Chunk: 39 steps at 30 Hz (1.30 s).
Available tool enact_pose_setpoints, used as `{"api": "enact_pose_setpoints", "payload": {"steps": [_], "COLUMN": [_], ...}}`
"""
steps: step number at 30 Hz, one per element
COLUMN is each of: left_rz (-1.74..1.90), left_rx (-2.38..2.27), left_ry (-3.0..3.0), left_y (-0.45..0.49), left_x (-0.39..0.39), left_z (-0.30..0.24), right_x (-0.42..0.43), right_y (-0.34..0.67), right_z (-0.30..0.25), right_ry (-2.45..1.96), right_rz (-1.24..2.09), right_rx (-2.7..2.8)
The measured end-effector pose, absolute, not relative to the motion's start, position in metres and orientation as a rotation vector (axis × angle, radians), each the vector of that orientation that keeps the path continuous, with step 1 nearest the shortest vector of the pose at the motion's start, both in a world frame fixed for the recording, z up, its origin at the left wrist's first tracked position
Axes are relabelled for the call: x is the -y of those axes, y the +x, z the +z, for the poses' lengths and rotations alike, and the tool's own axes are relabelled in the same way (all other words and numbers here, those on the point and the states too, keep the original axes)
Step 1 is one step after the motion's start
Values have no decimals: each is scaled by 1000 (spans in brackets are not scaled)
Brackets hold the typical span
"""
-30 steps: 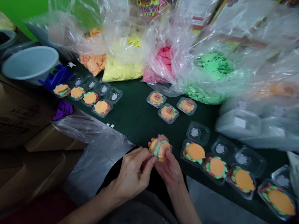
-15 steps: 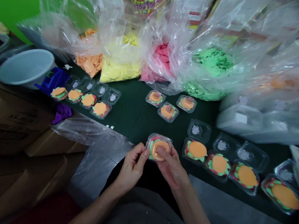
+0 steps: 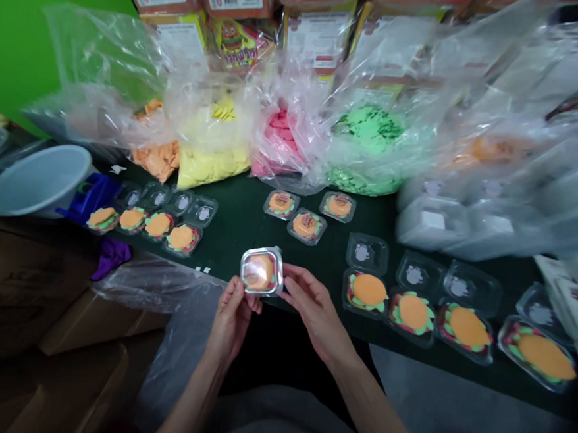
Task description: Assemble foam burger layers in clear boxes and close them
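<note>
A closed clear plastic clamshell box (image 3: 261, 272) with a burger-shaped sweet inside is held up over the table's front edge. My left hand (image 3: 231, 315) pinches its lower left corner between thumb and fingers. At the box's right side, the fingertips of my right hand (image 3: 312, 304) rest against the edge. Glare covers part of the lid. Beyond it lie three closed boxes with printed labels, one of them a labelled burger box (image 3: 307, 226). To the right stands a row of open boxes with orange-topped burgers, the nearest being an open box (image 3: 367, 291).
At the left is another row of open burger boxes (image 3: 181, 239), near a blue holder (image 3: 90, 193) and a grey tub (image 3: 39, 179). Along the back stand bags of orange, yellow (image 3: 213, 162), pink and green (image 3: 369, 130) pieces. Stacked empty clamshells (image 3: 434, 220) sit at right.
The held box has moved left and up, away from my body. My right thumb has come off the lid to the right edge. The camera view has tilted upward.
</note>
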<state>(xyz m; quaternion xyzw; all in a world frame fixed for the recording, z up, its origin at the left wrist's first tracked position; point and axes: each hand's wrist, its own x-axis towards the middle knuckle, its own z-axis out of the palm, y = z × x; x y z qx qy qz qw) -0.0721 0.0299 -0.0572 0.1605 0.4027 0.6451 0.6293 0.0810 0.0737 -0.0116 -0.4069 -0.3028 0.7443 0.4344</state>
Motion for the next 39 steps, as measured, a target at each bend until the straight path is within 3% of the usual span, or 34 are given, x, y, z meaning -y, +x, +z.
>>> {"api": "enact_pose_setpoints", "payload": {"steps": [11,20,27,32,35,39], "left_rz": [1448,1225,1155,501,-7,-135], "left_rx": [-1005,-1799,-2041,-2252,-2021,-1755], "left_ry": [447,1218,1873,2308,2410,2436], "left_y": [-76,-116,-153,-229,-262,-269], "left_x": [-19,-69,-123,-193,-233,-253], "left_z": [-69,-63,-47,-12,-3,-1], "right_x": [-65,-139,-219,-253,-252,-210], "right_y": [63,11,-68,-95,-86,-47], "right_z": [-14,-51,-61,-68,-68,-65], "right_ry": [-1095,-1089,-1097,-1120,-1097,-1021], "right_rz": [1672,1708,1593,1523,1533,1622], "right_rx": [759,468,334,233,220,281]}}
